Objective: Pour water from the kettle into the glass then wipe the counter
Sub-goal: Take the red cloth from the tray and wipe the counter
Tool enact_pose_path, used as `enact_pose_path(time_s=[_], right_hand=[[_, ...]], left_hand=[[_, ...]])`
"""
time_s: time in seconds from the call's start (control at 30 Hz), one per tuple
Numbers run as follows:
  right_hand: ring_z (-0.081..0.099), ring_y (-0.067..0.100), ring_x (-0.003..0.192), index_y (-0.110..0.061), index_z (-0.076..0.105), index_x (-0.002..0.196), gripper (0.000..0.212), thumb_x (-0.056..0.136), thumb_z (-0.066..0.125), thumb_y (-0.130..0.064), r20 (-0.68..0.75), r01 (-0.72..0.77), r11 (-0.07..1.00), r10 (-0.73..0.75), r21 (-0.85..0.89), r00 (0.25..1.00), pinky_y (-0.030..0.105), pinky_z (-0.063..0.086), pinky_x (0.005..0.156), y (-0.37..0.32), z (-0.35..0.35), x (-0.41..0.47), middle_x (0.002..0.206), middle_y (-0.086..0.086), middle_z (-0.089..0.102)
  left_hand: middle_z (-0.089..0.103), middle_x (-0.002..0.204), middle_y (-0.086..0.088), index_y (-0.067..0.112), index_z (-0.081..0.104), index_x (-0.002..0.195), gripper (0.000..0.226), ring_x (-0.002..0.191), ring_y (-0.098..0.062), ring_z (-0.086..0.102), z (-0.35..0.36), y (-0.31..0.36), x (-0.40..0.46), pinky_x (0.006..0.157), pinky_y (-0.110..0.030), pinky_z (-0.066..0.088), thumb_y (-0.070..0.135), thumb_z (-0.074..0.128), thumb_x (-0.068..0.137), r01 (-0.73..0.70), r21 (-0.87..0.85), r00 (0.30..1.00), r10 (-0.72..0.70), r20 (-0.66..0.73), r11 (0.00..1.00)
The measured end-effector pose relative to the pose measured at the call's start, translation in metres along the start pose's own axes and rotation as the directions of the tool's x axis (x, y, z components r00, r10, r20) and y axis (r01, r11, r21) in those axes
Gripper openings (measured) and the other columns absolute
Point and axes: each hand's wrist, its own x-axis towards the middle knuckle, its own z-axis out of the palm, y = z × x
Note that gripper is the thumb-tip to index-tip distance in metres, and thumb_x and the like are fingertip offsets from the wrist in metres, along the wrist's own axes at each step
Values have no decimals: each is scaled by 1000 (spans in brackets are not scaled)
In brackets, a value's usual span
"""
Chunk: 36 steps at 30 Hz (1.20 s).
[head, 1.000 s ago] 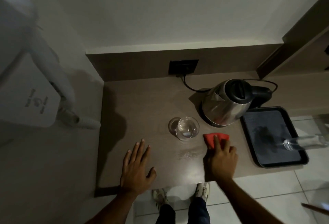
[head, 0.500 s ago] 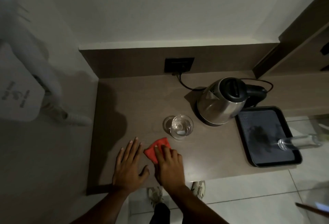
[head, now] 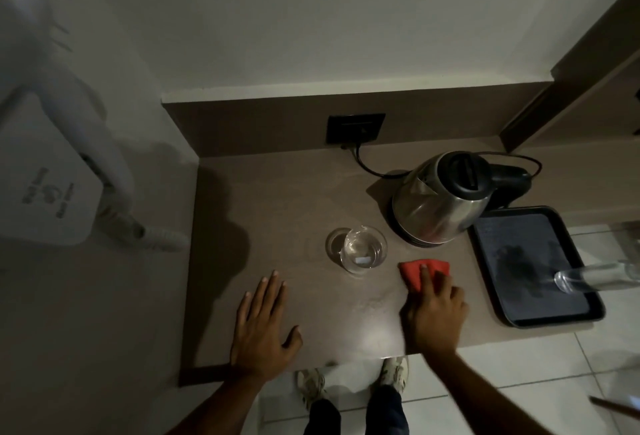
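1. At the far left, a white wall-mounted hair dryer (head: 52, 157) hangs beside the counter, its coiled cord trailing toward the counter's left edge.
2. The brown counter (head: 277, 199) fills the middle of the view, with a dark wall socket (head: 355, 128) on the low back panel.
3. The left hand (head: 261, 324) lies flat on the counter near the front edge, palm down, fingers spread and holding nothing.
4. The glass (head: 363, 250) stands upright on the counter, beyond and between the two hands, with clear water in it. It is apart from both hands and just left of the kettle.
5. The red cloth (head: 412, 270) lies on the counter just right of the glass and in front of the kettle. The right hand (head: 434, 310) presses it down with extended fingers, palm facing down, covering the cloth's near part.
6. The steel kettle (head: 443, 201) sits upright on its base at the back right, black lid closed, handle pointing right, a black cord running from it to the socket.
7. A dark tray (head: 588, 313) rests at the counter's right end, just beside the kettle. A clear bottle (head: 595, 275) lies on its side across the tray's right edge.
8. Below the counter edge, the person's shoes (head: 349, 379) stand on pale floor tiles.
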Motion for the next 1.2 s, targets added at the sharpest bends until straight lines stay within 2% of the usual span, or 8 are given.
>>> enact_pose_path(time_s=[0.13, 0.37, 0.53, 0.67, 0.73, 0.83, 1.03, 1.2], right_hand=[[48, 35, 91, -12, 51, 132, 85, 53, 71, -35, 127, 66, 995, -76, 81, 989, 44, 41, 73, -67, 19, -57, 119, 21, 53], [57, 37, 104, -11, 46, 136, 76, 70, 64, -45, 193, 302, 951, -309, 68, 931, 47, 51, 77, -163, 31, -45, 126, 18, 56], [57, 34, 105, -14, 47, 136, 74, 68, 63, -39, 180, 468, 873, -486, 135, 855, 45, 50, 79, -119, 29, -51, 130, 14, 55], [54, 35, 101, -14, 50, 135, 69, 70, 54, -34, 147, 607, 794, -603, 25, 784, 42, 33, 81, -29, 23, -51, 129, 11, 46], [54, 37, 97, -13, 50, 133, 67, 69, 56, -33, 127, 560, 827, -552, -39, 824, 42, 35, 79, 9, 14, -24, 127, 13, 42], [46, 42, 105, -10, 47, 136, 69, 73, 64, -33, 92, 335, 940, -328, -68, 940, 50, 42, 84, 36, 1, 19, 131, 20, 45], [43, 45, 109, -9, 45, 136, 76, 67, 67, -32, 19, -46, 998, 45, 50, 999, 56, 42, 87, -8, 0, 3, 132, 25, 45], [52, 44, 98, -9, 52, 130, 98, 41, 86, -33, 156, -21, 992, 2, 121, 988, 52, 49, 74, -61, 17, -64, 120, 25, 54]], left_hand=[[18, 162, -8, 14, 26, 151, 91, 149, -24, 17, 2, 1, 0, 117, -50, 20, 53, 56, 73, -6, 19, 1000, 6, -8, 1000], [19, 162, -7, 14, 23, 151, 90, 149, -25, 19, 4, 1, 0, 116, -50, 19, 58, 48, 77, -7, 23, 1000, 7, 0, 1000], [17, 162, -5, 18, 21, 152, 90, 149, -23, 17, 1, 0, 1, 117, -48, 17, 59, 50, 77, 10, 13, 1000, -11, 21, 1000], [16, 163, -4, 18, 20, 153, 92, 150, -21, 14, 2, -1, 0, 117, -48, 17, 58, 52, 76, 19, 4, 999, -19, 31, 1000], [15, 163, -4, 17, 20, 153, 90, 150, -21, 13, 2, -2, 0, 117, -48, 17, 59, 50, 78, 13, 6, 1000, -14, 27, 1000], [14, 163, -4, 17, 20, 153, 89, 150, -21, 11, 2, -1, 0, 118, -48, 17, 59, 48, 80, 13, 29, 999, -14, 31, 999], [14, 163, -5, 16, 21, 152, 90, 150, -22, 11, 1, 1, 1, 118, -49, 17, 59, 49, 79, 17, 37, 999, -19, 47, 999], [17, 163, -7, 15, 24, 152, 90, 149, -24, 15, 2, 0, 0, 118, -50, 18, 56, 51, 77, 6, 32, 999, -7, 31, 999]])
